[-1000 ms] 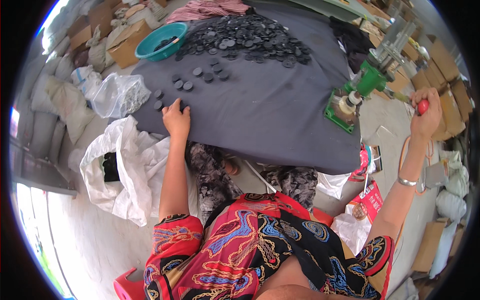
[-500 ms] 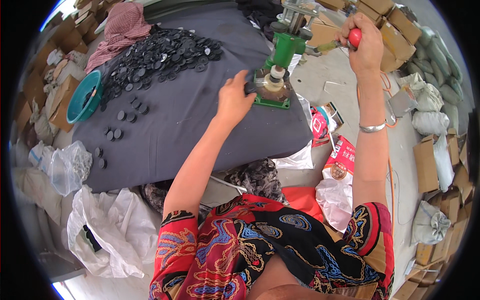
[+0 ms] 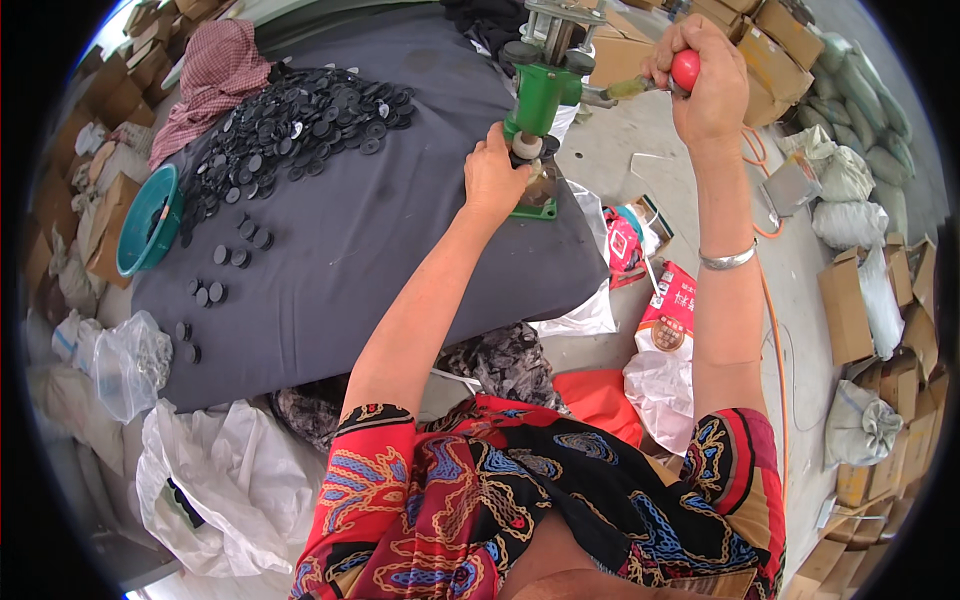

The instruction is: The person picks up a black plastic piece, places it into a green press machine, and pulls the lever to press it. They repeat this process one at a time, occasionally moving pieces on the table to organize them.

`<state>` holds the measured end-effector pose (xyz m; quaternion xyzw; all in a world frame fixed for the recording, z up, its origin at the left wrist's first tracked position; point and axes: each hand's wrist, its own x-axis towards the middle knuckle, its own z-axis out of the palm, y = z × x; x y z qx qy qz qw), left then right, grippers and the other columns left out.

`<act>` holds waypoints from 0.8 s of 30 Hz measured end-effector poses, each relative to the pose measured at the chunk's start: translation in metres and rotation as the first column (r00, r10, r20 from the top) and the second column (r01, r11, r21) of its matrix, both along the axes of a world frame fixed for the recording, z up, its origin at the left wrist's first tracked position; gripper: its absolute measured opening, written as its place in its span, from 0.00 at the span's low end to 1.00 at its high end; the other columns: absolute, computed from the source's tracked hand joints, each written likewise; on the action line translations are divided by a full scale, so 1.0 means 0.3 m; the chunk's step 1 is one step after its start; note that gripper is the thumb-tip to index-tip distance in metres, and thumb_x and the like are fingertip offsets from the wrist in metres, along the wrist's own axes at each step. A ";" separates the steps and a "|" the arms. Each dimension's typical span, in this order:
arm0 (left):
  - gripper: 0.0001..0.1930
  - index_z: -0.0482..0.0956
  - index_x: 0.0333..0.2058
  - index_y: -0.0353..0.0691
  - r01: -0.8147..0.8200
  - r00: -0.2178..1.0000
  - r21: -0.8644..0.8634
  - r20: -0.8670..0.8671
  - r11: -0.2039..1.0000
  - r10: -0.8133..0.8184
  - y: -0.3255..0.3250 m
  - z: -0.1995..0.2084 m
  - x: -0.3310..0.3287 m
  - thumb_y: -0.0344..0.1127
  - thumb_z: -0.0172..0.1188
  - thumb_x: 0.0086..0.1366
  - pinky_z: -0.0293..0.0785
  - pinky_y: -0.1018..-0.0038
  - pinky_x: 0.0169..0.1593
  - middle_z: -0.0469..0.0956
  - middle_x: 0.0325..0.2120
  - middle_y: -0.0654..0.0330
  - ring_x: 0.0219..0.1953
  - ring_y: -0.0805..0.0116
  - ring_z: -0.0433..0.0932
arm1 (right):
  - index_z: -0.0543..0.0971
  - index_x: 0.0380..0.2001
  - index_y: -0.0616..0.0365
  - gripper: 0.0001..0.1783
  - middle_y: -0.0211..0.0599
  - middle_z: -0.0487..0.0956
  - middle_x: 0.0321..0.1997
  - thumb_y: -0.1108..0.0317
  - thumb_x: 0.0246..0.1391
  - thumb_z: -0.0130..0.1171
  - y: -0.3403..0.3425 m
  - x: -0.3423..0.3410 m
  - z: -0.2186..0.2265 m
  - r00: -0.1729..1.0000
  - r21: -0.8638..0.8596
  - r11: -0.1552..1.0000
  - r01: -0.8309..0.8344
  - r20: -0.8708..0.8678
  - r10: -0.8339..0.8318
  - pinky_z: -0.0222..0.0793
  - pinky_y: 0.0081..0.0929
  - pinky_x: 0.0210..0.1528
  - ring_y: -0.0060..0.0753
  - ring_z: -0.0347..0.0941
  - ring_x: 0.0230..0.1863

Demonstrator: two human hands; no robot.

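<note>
My right hand (image 3: 712, 85) is closed around the red ball knob (image 3: 685, 70) at the end of the lever of a green hand press (image 3: 540, 100). At the base of the press, my left hand (image 3: 495, 178) reaches in from the left. Its fingers pinch a black round cap (image 3: 520, 160) beneath the press ram; the fingers partly hide it. To the left, several loose black caps (image 3: 222, 256) lie on the dark cloth, and a large heap of black caps (image 3: 300, 130) is spread behind them.
A teal basin (image 3: 125, 250) stands at the left edge of the cloth-covered table (image 3: 400, 250), near a checked cloth (image 3: 215, 85). White plastic sacks (image 3: 230, 490) lie in front. On the right are an orange hose (image 3: 770, 330), cardboard boxes (image 3: 845, 310) and stuffed bags.
My left hand has moved to the right with the black cap, from beside the press base to under the ram. My right hand stays on the knob. The whole view has shifted slightly.
</note>
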<state>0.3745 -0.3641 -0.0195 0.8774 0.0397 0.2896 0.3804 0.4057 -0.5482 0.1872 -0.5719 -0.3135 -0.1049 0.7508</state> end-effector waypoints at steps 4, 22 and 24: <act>0.38 0.62 0.56 0.30 0.001 1.000 -0.116 -0.014 0.993 -0.002 -0.005 -0.022 0.023 0.31 0.70 0.46 0.70 0.56 0.50 0.80 0.39 0.47 0.43 0.45 0.77 | 0.66 0.22 0.59 0.12 0.38 0.68 0.20 0.66 0.57 0.46 0.000 -0.026 -0.011 1.000 -0.004 1.000 0.008 0.026 -0.008 0.65 0.33 0.31 0.30 0.60 0.18; 0.25 0.74 0.49 0.37 -0.385 0.881 -0.043 0.280 0.922 0.381 0.476 0.027 -0.627 0.27 0.65 0.48 0.71 0.60 0.50 0.78 0.43 0.51 0.47 0.49 0.74 | 0.73 0.26 0.63 0.08 0.40 0.75 0.27 0.70 0.56 0.48 -0.103 -0.176 -0.482 0.856 -0.139 0.968 0.209 0.504 -0.112 0.67 0.39 0.48 0.37 0.72 0.37; 0.23 0.75 0.46 0.39 -0.655 0.707 0.070 0.406 0.752 0.579 0.620 0.006 -0.790 0.27 0.65 0.48 0.71 0.59 0.47 0.77 0.40 0.51 0.44 0.49 0.73 | 0.69 0.23 0.60 0.10 0.39 0.70 0.23 0.70 0.57 0.46 -0.098 -0.165 -0.372 0.912 -0.117 0.991 0.058 0.411 -0.005 0.66 0.38 0.45 0.34 0.67 0.30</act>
